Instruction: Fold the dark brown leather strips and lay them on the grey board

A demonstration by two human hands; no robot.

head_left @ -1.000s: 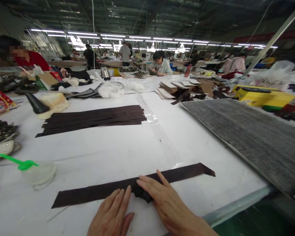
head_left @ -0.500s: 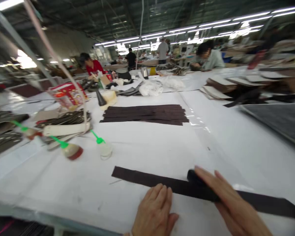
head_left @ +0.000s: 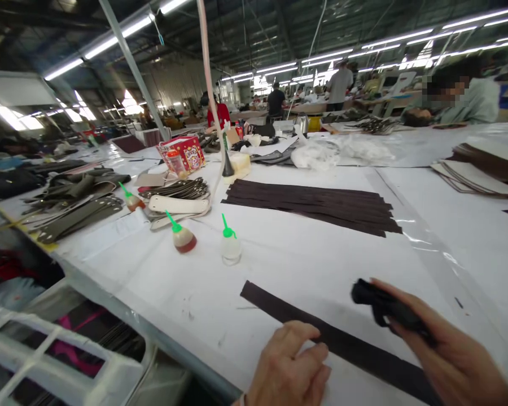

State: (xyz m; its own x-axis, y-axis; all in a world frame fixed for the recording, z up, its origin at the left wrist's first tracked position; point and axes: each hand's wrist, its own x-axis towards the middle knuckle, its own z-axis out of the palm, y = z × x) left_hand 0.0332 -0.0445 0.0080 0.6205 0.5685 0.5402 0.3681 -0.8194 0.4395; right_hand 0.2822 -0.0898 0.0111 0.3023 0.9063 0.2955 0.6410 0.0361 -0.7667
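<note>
A long dark brown strip [head_left: 342, 341], which looks like leather, lies at a slant on the white table in front of me. My left hand [head_left: 290, 363] rests at the strip's near edge, fingers loosely bent and apart, with the index fingertip touching it. Raised over the strip's right part, my right hand [head_left: 452, 344] grips a black hand tool [head_left: 389, 310] with a rounded front end; its exact kind is unclear. The strip's right end runs out of sight beneath my right hand.
Beyond the strip lies a row of similar brown strips [head_left: 309, 203]. Green-tipped squeeze bottles, one clear [head_left: 231, 245] and one with reddish liquid [head_left: 183, 237], stand left of it. A white crate [head_left: 59, 361] is below the table edge. A co-worker [head_left: 461, 93] leans over the far right.
My right hand has lifted the black tool off the strip. The view has turned left, bringing the table edge and white crate into sight. My left hand stays by the strip.
</note>
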